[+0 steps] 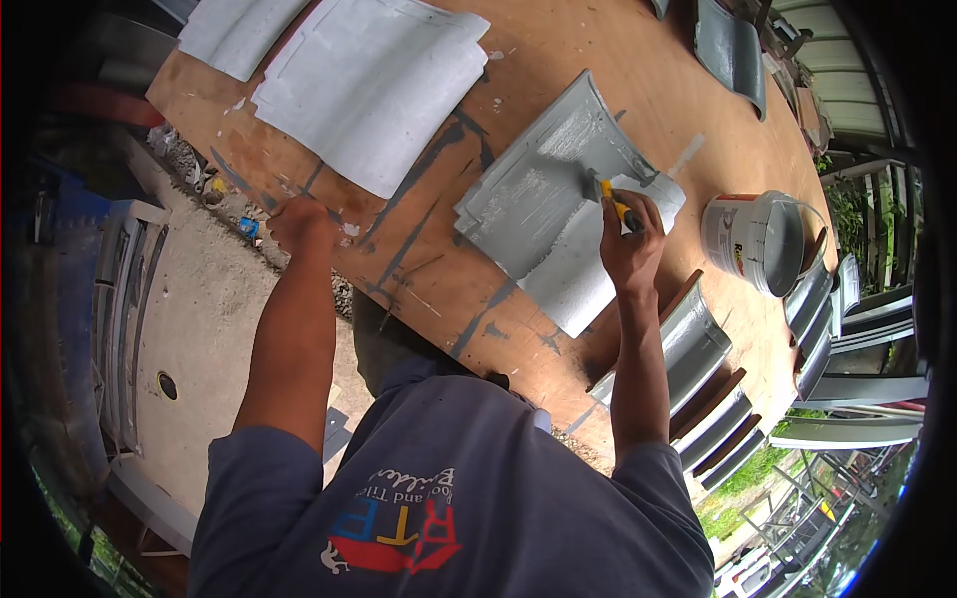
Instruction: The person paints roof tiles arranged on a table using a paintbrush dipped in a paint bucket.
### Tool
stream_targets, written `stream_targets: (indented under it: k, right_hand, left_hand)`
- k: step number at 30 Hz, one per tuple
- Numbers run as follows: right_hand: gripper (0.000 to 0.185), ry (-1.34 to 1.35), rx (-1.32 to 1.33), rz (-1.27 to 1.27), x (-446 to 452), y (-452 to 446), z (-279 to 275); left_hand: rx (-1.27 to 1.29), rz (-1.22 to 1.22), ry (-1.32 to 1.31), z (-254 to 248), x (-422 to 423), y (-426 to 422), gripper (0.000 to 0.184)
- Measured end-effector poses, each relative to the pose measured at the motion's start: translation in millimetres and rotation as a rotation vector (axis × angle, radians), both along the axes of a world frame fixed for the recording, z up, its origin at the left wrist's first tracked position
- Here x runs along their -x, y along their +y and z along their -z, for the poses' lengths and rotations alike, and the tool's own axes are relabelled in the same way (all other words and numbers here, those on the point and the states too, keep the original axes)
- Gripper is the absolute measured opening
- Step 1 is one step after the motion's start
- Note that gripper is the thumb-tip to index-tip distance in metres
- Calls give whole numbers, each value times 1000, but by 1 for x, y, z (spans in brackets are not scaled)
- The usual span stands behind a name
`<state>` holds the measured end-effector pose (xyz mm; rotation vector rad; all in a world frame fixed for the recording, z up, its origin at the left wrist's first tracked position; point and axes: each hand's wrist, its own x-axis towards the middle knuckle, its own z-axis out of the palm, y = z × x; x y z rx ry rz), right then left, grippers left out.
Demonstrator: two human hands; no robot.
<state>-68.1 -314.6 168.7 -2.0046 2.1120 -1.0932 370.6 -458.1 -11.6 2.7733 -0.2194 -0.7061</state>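
Observation:
My right hand (pixel 632 239) is closed round a paintbrush (pixel 607 189) with a yellow and black handle. Its bristles rest on a curved roof tile (pixel 553 164) lying on the wooden table. Grey wet paint covers the far and left part of this tile; the near right part is pale and unpainted. At the table's left edge, my left hand (pixel 302 225) is closed, its fingers curled and mostly hidden; whether they hold anything cannot be made out. To the right of the tile, an open paint bucket (pixel 738 234) with a wire handle lies tipped toward the right, grey inside.
The plywood table (pixel 558 40) has grey paint streaks. Pale unpainted tiles (pixel 374 90) lie at the upper left. Grey painted tiles (pixel 688 359) stand in a row at the lower right, and another grey tile (pixel 726 60) lies at the far edge. Concrete floor (pixel 199 329) is at left.

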Motion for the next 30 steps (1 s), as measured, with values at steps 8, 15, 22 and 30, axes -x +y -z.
stream_targets:
  k: [8,15,22,30]
  right_hand:
    - [38,-22,-226,-509,-98,94,15]
    - [27,-315,-264,-306,-72,73,5]
    - [23,-54,5,-58,-34,42,1]
    - [34,-210,-257,-565,-112,89,9]
  left_hand:
    - [13,0,34,-15,1,2,52]
    - [-29,75,4,-4,5,-3,52]
    - [6,-18,27,-19,4,1,51]
    - [85,-43,-50,-24,7,0,46]
